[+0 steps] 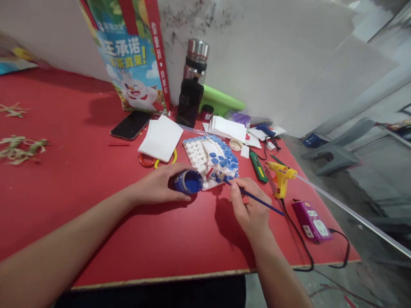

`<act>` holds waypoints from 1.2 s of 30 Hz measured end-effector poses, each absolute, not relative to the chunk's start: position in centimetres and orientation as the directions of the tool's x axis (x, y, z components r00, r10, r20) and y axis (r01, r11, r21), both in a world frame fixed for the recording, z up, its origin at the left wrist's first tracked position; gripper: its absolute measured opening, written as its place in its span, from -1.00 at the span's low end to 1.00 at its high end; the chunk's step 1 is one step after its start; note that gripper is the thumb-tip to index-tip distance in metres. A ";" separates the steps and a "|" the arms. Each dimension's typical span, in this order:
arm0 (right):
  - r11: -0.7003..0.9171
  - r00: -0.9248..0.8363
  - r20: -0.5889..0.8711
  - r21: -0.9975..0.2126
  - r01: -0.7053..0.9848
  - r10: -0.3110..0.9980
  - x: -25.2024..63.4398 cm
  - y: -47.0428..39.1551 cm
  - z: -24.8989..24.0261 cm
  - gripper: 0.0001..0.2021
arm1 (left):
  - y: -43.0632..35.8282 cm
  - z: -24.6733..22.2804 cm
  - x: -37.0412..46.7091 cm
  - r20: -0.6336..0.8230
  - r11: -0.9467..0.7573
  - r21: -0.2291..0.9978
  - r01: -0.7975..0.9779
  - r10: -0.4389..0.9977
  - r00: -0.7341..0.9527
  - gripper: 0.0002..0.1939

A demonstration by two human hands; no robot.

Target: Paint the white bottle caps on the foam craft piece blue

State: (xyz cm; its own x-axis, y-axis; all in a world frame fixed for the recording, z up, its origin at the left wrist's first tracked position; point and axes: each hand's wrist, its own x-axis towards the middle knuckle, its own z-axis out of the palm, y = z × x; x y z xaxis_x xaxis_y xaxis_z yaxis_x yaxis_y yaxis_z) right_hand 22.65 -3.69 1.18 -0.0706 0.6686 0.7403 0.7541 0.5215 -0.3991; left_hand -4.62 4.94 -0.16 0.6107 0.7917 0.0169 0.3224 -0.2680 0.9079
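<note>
My left hand point(163, 184) is wrapped round a small jar of blue paint point(189, 182), tilted so its mouth faces me. In my right hand point(252, 201) is a thin blue paintbrush point(261, 201), pinched like a pen. Its tip meets the near right side of a craft piece point(197, 155) covered in rounded bumps. Many bumps along its curved far side are blue, while those on the left are white. A red-and-white bit shows near its front edge. The jar partly hides the craft piece's near left corner.
Scissors point(166, 161) lie partly under white sheets point(161, 137), beside a phone point(131, 125). Behind stand a printed bag point(138, 77) and a steel bottle point(196, 55). At right are a green cutter point(257, 167), a yellow glue gun point(281, 177) with its cord, and a purple box point(311, 221).
</note>
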 end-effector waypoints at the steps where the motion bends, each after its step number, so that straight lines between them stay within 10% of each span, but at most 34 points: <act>1: 0.519 -0.058 0.735 -0.418 0.746 0.676 22.6 -3.7 1.2 -0.86 | 4.9 -0.2 -4.6 0.017 -0.263 0.910 0.320 0.796 0.605 -0.27; 36: 0.521 -0.105 0.713 -0.395 0.757 0.694 22.4 -3.6 0.9 -0.88 | 4.7 0.2 -4.4 -0.020 -0.206 0.932 0.299 0.793 0.609 -0.31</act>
